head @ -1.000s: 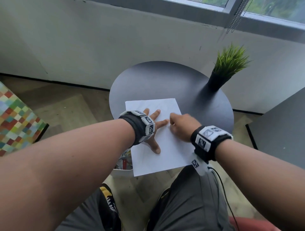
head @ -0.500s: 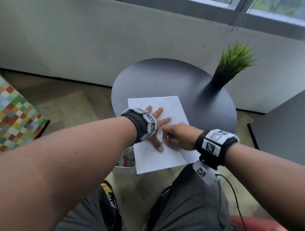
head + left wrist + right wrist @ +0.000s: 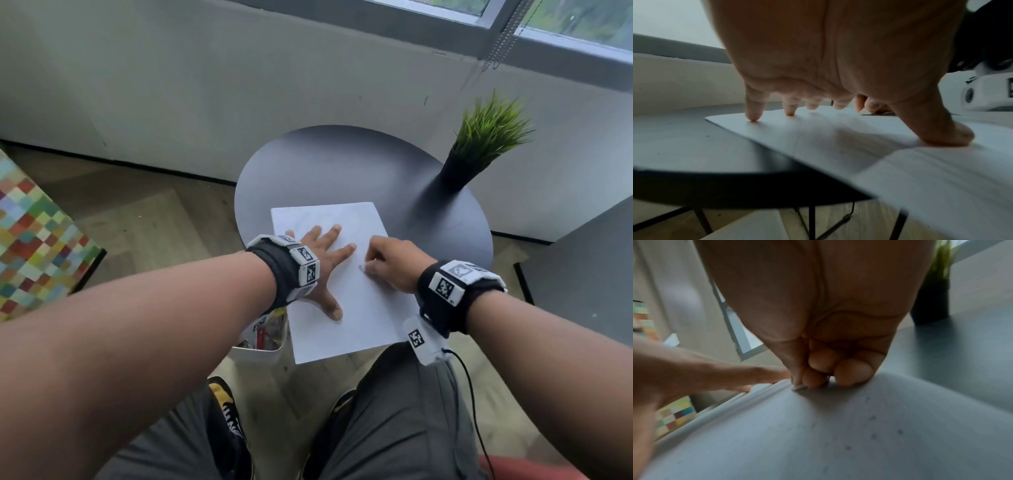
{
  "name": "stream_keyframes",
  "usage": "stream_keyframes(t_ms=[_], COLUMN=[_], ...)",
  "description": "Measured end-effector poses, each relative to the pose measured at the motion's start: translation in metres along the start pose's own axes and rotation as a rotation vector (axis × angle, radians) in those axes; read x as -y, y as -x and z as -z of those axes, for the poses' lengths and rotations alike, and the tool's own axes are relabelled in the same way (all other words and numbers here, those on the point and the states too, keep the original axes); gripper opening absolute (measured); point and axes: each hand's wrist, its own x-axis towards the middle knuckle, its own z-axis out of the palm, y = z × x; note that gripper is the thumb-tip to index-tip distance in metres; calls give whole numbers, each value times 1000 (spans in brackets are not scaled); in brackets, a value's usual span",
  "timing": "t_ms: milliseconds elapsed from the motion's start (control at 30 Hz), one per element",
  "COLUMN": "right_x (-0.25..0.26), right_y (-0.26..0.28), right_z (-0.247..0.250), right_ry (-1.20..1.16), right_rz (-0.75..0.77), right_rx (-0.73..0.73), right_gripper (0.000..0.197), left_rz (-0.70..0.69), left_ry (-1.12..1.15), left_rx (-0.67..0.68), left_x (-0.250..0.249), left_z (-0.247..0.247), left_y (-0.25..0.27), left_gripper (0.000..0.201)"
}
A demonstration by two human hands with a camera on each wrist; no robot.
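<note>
A white sheet of paper (image 3: 346, 308) lies on the round dark table (image 3: 342, 164), its near end hanging over the table's edge. My left hand (image 3: 325, 253) lies flat on the sheet with fingers spread, and its fingertips (image 3: 754, 116) and thumb press the paper (image 3: 838, 141) down. Just right of it, my right hand (image 3: 387, 263) is curled into a fist. Its thumbnail (image 3: 798, 387) and curled fingertips press on the paper (image 3: 838, 434) beside a raised fold line. Neither hand holds anything.
A grass plant in a black pot (image 3: 486, 144) stands at the table's far right. Under the table's near edge sits a white bin (image 3: 263, 349) with clutter in it. A multicoloured checkered block (image 3: 34, 240) is on the left, a dark surface (image 3: 582, 274) on the right.
My right fist slid toward me along the paper beside the left hand, then back away to near the left index fingertip. The left hand stayed pressed flat.
</note>
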Motion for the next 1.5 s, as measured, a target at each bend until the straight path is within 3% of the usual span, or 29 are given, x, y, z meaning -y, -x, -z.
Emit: stream_keyframes(t_ms=[200,300,400,467,567,633,733,800,900,933,1000,1067,1100,1267,1400,1433,1500], right_x=[-6,18,35,24,8,17,33,26,7,7,22,36,36,9,32,30,21], right_y=[-6,6,17,5,-11,-5,14,9,-10,-10,-2,13,16,-6,11,12,0], right_z=[5,-14,-19,-8,2,-8,-20,-10,1,-1,-12,-20,-18,-1,-21,-19,-8], right_ry=[6,101,126,95,135,157,92,73,60,81,92,73,67,75,68,50,23], right_rz=[-175,17,266,168,-84,-23,234,178,-115,-127,25,216,240,-120,201,213,67], right_rx=[-45,-33,153,125,-84,-102,110,136,-99,-131,-55,129,177,-130,47,76,-6], right_gripper=[14,16,9,7,13,15,8,7,13,15,15,7,3,13,9,9,9], left_rz=[35,23,0,-8,1,-3,-9,-6,-3,-4,-8,-6,-3,5,-2,-3,1], left_ry=[2,-14,-12,-20,-17,-11,22,20,4,3,11,34,36,2,12,15,3], left_rx=[5,8,18,11,22,22,20,26,30,30,23,22,25,28,6,6,13], left_x=[8,4,4,4,5,6,7,7,6,6,7,7,7,6,6,6,6], left_z=[0,2,3,1,0,0,0,-1,-1,-2,-2,-2,-2,-2,-3,-4,-3], left_y=[5,3,5,5,6,5,6,6,6,6,6,6,7,5,5,5,5], left_gripper=[134,135,133,133,133,134,133,133,133,133,133,133,133,133,132,132,132])
